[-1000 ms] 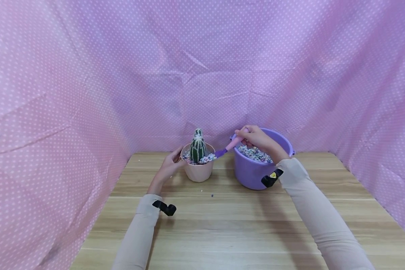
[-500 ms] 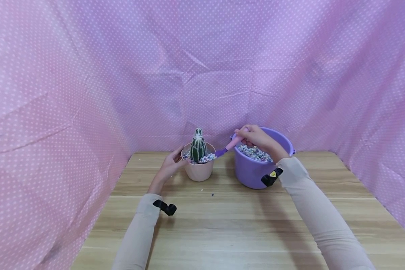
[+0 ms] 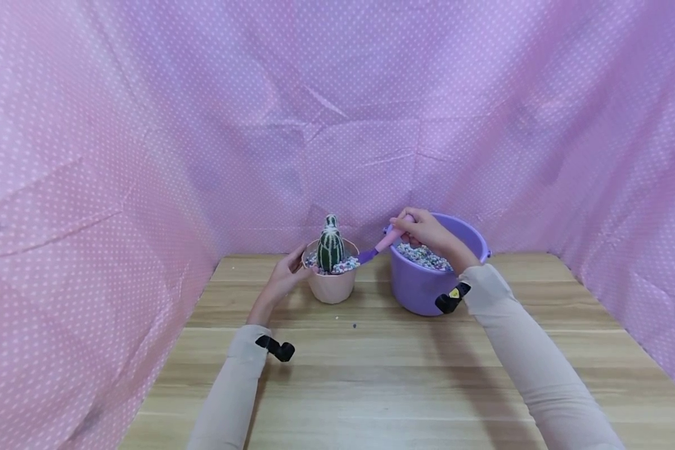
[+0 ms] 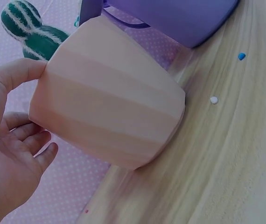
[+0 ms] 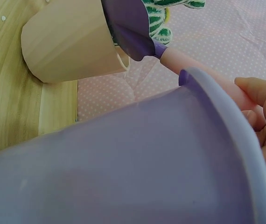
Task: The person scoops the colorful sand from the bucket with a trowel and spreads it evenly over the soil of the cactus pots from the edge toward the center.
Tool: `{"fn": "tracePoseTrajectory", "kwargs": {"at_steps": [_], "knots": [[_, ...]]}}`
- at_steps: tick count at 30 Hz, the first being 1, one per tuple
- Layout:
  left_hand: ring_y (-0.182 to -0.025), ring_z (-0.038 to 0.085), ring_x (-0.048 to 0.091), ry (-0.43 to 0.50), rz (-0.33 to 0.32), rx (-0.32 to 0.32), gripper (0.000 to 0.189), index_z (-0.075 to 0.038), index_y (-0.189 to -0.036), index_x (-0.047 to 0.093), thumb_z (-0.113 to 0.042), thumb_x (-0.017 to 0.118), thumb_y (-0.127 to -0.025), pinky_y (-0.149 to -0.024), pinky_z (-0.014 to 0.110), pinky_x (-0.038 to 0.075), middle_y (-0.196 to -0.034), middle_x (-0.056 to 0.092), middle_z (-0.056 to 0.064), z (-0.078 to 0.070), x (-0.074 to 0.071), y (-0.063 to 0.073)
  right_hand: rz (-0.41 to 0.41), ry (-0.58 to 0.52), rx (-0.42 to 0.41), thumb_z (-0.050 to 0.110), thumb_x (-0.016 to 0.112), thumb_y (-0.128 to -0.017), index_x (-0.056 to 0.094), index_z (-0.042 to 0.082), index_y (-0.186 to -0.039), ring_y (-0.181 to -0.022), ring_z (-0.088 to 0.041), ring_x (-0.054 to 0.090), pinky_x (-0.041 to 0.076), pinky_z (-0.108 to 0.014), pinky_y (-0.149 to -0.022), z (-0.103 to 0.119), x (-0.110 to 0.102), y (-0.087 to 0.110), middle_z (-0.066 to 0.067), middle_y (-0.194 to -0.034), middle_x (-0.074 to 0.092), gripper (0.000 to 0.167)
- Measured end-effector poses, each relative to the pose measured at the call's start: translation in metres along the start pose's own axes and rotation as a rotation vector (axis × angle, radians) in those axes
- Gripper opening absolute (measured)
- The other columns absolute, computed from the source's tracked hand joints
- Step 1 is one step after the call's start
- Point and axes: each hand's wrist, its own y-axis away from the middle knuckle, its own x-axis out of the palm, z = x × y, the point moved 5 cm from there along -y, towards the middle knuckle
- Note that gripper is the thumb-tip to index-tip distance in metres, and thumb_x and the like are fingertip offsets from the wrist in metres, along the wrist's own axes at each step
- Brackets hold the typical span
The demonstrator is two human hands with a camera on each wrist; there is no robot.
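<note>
Soft light — diffuse shadows across table [image 3: 337,394] — left wrist view dimmer.

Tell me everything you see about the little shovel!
The shovel has a smooth pink handle and a curved purple blade, maybe painted metal. The right hand grips the handle by the bucket. The shovel slants down to the pot, with its blade over the pot's rim, beside the cactus, carrying colorful beads. I can't tell whether it touches the pot.

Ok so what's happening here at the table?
A person's left hand holds the rim of a peach pot with a cactus in it. The right hand grips a pink-handled scoop, its blade at the pot's opening with coloured beads heaped there. More beads sit in the purple bucket alongside.
</note>
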Motion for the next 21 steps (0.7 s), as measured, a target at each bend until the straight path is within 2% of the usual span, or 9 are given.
{"fn": "tracePoseTrajectory", "kwargs": {"at_steps": [8,9,13,21], "knots": [[-0.155,0.037,0.026,0.007,-0.013,0.0,0.076,0.001,-0.159,0.027,-0.008,0.068,-0.096,-0.129,0.045,0.023,-0.166,0.027,0.022,0.0013,0.0006,0.0032,-0.015,-0.008,-0.041,0.022,0.058,-0.104,0.054,-0.004,-0.098,-0.051,-0.008,0.039,0.033,-0.019,-0.047,-0.001,-0.0004,0.0019,-0.006,-0.064,0.054,0.026],[-0.155,0.037,0.025,0.011,-0.008,-0.008,0.076,0.002,-0.159,0.026,-0.007,0.068,-0.096,-0.129,0.045,0.022,-0.166,0.026,0.023,-0.0023,0.0013,0.0048,-0.015,-0.007,-0.048,0.021,0.058,-0.104,0.054,-0.004,-0.099,-0.051,-0.008,0.039,0.034,-0.019,-0.047,-0.0012,-0.0004,0.0021,-0.006,-0.064,0.054,0.027],[-0.155,0.037,0.025,0.021,0.001,-0.015,0.079,0.001,-0.16,0.024,-0.008,0.069,-0.095,-0.129,0.045,0.022,-0.167,0.024,0.023,-0.0013,0.002,0.0061,-0.019,0.001,-0.069,0.021,0.058,-0.104,0.055,-0.003,-0.098,-0.051,-0.008,0.04,0.034,-0.019,-0.047,-0.0028,-0.0014,0.003,-0.006,-0.064,0.054,0.025],[-0.155,0.035,0.027,0.027,0.004,-0.019,0.078,0.0,-0.161,0.022,-0.008,0.066,-0.097,-0.128,0.044,0.025,-0.167,0.025,0.021,0.0037,0.0022,0.004,-0.034,0.028,-0.063,0.024,0.06,-0.104,0.055,-0.003,-0.097,-0.051,-0.008,0.042,0.035,-0.02,-0.047,-0.0038,-0.003,0.0021,-0.003,-0.063,0.055,0.028]]}}
